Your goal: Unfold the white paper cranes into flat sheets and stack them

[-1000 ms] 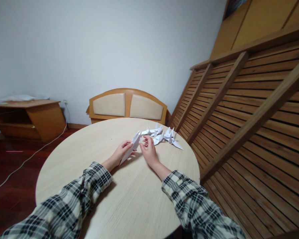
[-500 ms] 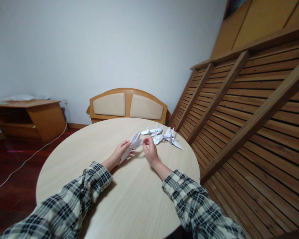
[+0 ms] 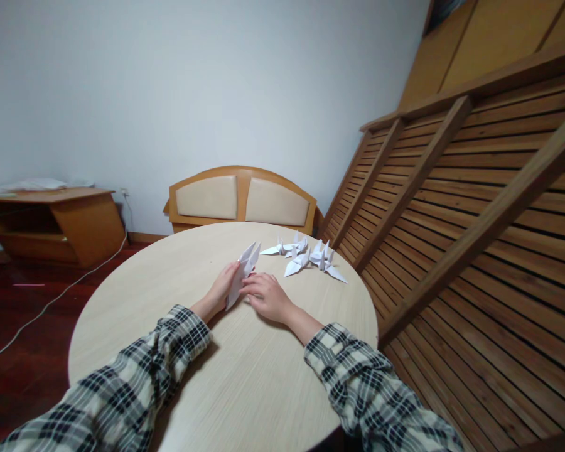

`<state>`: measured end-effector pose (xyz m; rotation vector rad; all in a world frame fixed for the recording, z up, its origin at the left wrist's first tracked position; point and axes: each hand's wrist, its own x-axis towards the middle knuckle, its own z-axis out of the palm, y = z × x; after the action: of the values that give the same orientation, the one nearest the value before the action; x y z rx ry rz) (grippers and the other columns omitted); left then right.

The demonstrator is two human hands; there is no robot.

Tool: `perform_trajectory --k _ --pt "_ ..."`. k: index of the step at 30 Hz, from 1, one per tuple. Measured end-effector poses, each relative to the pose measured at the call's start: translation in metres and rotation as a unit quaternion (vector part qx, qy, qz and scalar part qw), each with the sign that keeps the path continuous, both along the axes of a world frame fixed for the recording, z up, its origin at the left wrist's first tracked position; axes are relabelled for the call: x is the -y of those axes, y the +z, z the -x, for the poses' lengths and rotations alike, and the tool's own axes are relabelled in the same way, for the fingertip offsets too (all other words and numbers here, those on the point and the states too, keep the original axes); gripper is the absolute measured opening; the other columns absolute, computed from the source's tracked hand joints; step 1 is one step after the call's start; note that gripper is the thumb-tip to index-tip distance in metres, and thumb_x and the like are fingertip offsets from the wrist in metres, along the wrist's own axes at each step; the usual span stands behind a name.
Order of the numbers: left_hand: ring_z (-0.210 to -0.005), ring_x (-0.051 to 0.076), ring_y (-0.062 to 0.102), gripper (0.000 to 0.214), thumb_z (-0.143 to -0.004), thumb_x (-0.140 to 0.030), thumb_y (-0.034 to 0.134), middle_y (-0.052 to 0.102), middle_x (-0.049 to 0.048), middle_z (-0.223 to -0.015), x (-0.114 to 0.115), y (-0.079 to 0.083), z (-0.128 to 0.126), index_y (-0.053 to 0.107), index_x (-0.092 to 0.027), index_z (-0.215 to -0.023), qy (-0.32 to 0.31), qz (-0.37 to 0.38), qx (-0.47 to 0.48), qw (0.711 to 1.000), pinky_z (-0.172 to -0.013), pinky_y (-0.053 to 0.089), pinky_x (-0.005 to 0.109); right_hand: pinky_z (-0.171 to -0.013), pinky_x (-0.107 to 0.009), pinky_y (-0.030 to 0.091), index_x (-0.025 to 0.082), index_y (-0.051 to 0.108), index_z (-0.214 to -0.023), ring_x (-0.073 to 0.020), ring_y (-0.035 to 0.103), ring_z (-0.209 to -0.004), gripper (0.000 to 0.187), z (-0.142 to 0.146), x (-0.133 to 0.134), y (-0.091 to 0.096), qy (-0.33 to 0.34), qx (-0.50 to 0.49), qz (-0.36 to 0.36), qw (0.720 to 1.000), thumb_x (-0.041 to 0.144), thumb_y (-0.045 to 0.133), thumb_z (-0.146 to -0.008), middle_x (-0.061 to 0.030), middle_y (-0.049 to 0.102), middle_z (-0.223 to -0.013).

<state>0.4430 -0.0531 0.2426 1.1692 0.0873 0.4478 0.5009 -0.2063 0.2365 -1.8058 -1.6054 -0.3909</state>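
A white origami crane (image 3: 243, 271) is held over the table, tilted, with two narrow points sticking up at its top. My left hand (image 3: 220, 287) grips it from the left side, thumb and fingers closed around the paper. At its lower right edge is my right hand (image 3: 269, 297), fingers bent together against the paper; their tips are partly hidden. Several finished-looking white paper cranes (image 3: 297, 262) lie in a group beyond my right hand.
The round pale wooden table (image 3: 169, 276) carries all the cranes. Behind it stands a headboard (image 3: 243, 172) with cream panels. A slatted wooden frame (image 3: 452, 207) leans at the right. On the left are a low cabinet (image 3: 87, 226) and a white cable (image 3: 56, 309) along the floor.
My right hand has moved left and nearer to me, from the crane's right tip to its lower edge. The held crane has turned more upright and its folds sit closer together.
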Motion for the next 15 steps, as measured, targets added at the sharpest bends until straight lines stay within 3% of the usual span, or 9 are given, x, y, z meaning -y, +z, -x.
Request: perform_trajectory --k 3,7,12,15 --pt "-0.075 0.018 0.065 0.046 -0.066 -0.049 0.078 0.071 0.0062 -0.086 0.002 0.001 0.002 0.061 -0.015 -0.093 -0.035 0.005 -0.009 0.999 -0.068 0.052 0.029 -0.099 -0.039 0.037 0.025 0.07 -0.102 -0.0193 0.055 -0.114 0.025 0.0 0.0 0.0 -0.007 0.01 -0.017 1.0 0.011 0.06 -0.083 -0.0022 0.069 -0.114" --pt "-0.064 0.014 0.062 0.04 -0.066 -0.042 0.08 0.069 0.0022 -0.077 0.005 0.002 0.006 0.059 -0.016 -0.089 -0.019 -0.016 -0.023 0.999 -0.06 0.049 0.024 -0.093 -0.037 0.04 0.022 0.067 -0.1 -0.0194 0.057 -0.101 0.024 0.001 0.001 0.006 -0.046 -0.005 -0.07 0.996 0.008 0.056 -0.084 -0.0038 0.068 -0.102" --pt "-0.058 0.014 0.06 0.039 -0.072 -0.048 0.073 0.069 0.0037 -0.076 0.002 0.001 0.005 0.062 -0.015 -0.09 -0.015 -0.056 -0.047 0.997 -0.056 0.048 0.025 -0.081 -0.033 0.043 0.02 0.057 -0.089 -0.0195 0.055 -0.086 0.002 -0.002 0.001 0.009 -0.127 -0.087 -0.145 0.977 0.02 0.058 -0.087 -0.0038 0.06 -0.088" --pt "-0.053 0.013 0.054 0.041 -0.071 -0.053 0.071 0.066 0.0016 -0.069 0.0 0.0 0.004 0.063 -0.015 -0.085 0.004 -0.089 -0.059 0.994 -0.049 0.041 0.024 -0.079 -0.032 0.043 0.021 0.055 -0.083 -0.0183 0.055 -0.084 0.009 -0.006 0.0 0.007 -0.121 -0.128 -0.142 0.974 0.026 0.057 -0.09 -0.0023 0.059 -0.085"
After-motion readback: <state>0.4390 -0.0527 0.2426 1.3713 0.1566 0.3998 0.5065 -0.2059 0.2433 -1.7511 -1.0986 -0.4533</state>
